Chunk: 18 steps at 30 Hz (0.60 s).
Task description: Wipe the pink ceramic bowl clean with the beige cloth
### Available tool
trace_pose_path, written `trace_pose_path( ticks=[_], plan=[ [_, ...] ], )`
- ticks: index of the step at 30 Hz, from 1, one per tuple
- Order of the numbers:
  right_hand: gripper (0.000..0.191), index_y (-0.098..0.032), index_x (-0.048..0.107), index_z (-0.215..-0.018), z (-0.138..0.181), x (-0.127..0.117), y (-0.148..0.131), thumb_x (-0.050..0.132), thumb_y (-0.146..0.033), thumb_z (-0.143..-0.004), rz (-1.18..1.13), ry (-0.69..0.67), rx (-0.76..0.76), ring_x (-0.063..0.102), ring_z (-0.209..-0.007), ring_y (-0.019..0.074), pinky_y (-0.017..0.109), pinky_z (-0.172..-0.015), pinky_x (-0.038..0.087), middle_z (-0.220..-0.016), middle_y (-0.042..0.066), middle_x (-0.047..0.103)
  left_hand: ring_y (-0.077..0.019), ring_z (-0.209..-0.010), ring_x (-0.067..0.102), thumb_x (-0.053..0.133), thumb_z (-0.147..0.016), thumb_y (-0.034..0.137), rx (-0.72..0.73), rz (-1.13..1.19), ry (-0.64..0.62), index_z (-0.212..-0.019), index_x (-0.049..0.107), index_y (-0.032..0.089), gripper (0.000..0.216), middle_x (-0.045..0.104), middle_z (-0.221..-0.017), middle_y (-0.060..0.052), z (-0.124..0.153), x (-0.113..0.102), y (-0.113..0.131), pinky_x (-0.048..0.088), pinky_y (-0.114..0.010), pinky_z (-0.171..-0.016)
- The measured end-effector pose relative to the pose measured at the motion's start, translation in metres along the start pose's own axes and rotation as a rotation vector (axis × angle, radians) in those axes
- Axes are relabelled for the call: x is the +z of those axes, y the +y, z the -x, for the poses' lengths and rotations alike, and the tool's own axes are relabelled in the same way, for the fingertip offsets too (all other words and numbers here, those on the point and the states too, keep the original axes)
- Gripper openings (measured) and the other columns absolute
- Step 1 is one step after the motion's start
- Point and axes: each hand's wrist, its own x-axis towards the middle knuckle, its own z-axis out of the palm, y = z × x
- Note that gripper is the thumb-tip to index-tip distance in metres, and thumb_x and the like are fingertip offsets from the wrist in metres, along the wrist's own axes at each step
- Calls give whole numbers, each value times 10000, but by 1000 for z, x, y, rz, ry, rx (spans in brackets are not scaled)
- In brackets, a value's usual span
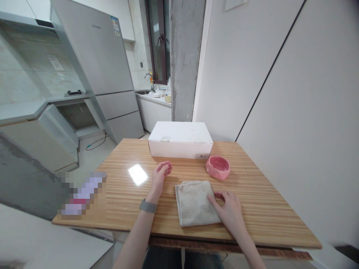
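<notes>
So we're at the cloth-handling bit, as far as we can judge. Our right hand (pixel 231 211) is at the right edge of a folded beige cloth (pixel 196 203), thumb over the top and the other fingers curled along the side. Whether we've actually got a pinch on it or are just touching, we can't tell from this angle. Our left hand (pixel 160 175), the one with the grey wrist strap (pixel 148 206), is loosely curled with nothing visible in it, just off the cloth's far left corner.

The cloth lies flat near the front of the wood-grain table (pixel 269 216), layers showing along its left edge. If we want to shift or turn it, we'd say that calls for a proper thumb-and-finger grip on all the layers, with the left hand steadying the other side. Grab only the top layer and the fold could slip open, we reckon.

Containers: the pink faceted bowl (pixel 214 173) sits upright beyond the cloth, to the right, and all we can make out in it is its own pink inside. Behind it, the white cardboard box (pixel 179 149) is closed, so no clue what's in there. Same with the grey refrigerator (pixel 103 56), doors shut.
</notes>
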Motion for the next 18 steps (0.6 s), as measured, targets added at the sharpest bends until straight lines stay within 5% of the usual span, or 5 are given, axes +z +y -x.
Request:
trace_pose_path(
  ticks=[5,10,14,18],
  plan=[
    [184,-259,561,-803,2,1,-10,563,-441,-830,-245,-83,72,648,-758,285,443,-723,522,-774,68,657,-213,-884,687,749,-660,391,-8,17,4,-932,696,156,363,731,-935,-101,1,1,1,486,-376,-871],
    [270,-228,513,-1015,5,-3,-20,590,-381,-807,-386,-171,183,654,-673,220,354,-648,532,-853,53,678,-211,-881,685,745,-656,354,-19,32,5,-932,692,141,353,730,-930,-111,0,2,-1,486,-369,-868],
    [274,-211,611,-990,2,-5,-25,595,-280,-725,-275,-184,116,617,-633,206,340,-616,509,-852,54,673,-211,-876,685,745,-652,345,-21,37,5,-929,695,139,348,732,-925,-113,0,2,-1,488,-365,-859],
    [256,-226,737,-862,-1,-9,-24,507,-251,-752,-284,-264,12,670,-801,242,358,-701,531,-936,85,717,-207,-869,685,743,-656,345,-20,37,8,-919,699,137,338,734,-908,-111,0,1,-1,487,-362,-860]
  ],
)
